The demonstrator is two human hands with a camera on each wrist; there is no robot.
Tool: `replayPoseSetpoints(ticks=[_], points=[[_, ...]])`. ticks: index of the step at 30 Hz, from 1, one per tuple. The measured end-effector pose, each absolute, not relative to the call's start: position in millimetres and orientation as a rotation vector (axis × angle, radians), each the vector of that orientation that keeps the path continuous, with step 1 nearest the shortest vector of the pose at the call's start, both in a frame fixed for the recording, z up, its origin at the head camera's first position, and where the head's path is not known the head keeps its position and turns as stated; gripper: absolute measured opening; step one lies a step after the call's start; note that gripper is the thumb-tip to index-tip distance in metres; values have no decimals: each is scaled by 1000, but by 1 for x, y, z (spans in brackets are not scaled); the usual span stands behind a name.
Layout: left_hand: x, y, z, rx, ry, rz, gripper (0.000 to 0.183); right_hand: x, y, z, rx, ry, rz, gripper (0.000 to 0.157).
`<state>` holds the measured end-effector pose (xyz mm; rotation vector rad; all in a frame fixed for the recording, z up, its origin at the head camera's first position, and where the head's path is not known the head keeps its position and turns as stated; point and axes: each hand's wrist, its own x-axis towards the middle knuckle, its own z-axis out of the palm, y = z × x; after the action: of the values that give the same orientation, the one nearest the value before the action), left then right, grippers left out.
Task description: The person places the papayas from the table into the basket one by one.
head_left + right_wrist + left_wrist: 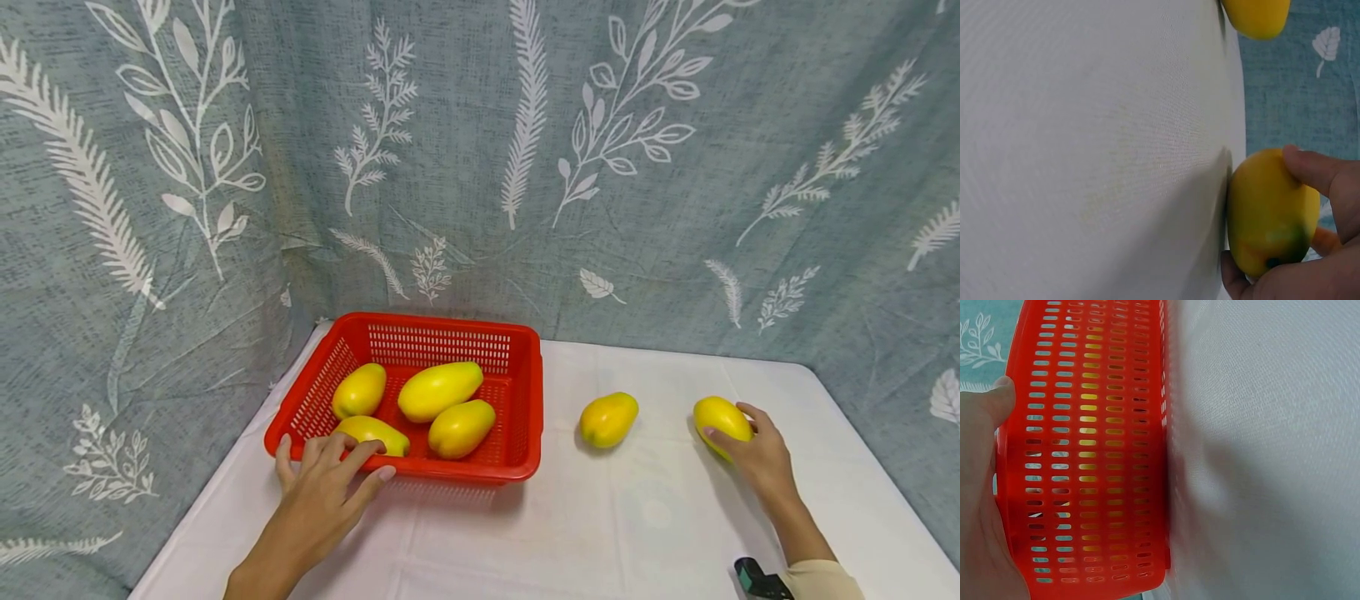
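A red slotted plastic basket (535, 400) holds several yellow fruits (440, 392), each like a small papaya or mango. My left hand (322, 483) grips its near rim at the left corner, fingers curving over the edge and thumb along the front. One fruit (367, 432) lies just inside, partly hidden by those fingers. In the left wrist view, the thumb (1002, 400) lies at the rim above the slotted wall. At the table's right, my right hand (761, 454) holds another yellow fruit (1269, 212) between thumb and fingers, its dark stem end and green patch showing.
One loose yellow fruit (609, 420) lies on the white-covered table (585, 525) between the basket and my right hand. A patterned grey-green curtain (480, 150) hangs behind and at both sides. Near my right sleeve is a dark device (759, 579).
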<state>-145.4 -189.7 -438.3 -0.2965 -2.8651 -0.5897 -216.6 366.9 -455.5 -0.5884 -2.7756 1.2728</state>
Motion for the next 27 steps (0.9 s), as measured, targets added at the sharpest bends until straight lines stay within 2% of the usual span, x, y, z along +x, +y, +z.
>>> replayPoseSetpoints(ticks=[27], points=[[-146, -190, -439, -305, -2848, -590, 37, -211, 363, -451, -552, -2750, 1282, 83]])
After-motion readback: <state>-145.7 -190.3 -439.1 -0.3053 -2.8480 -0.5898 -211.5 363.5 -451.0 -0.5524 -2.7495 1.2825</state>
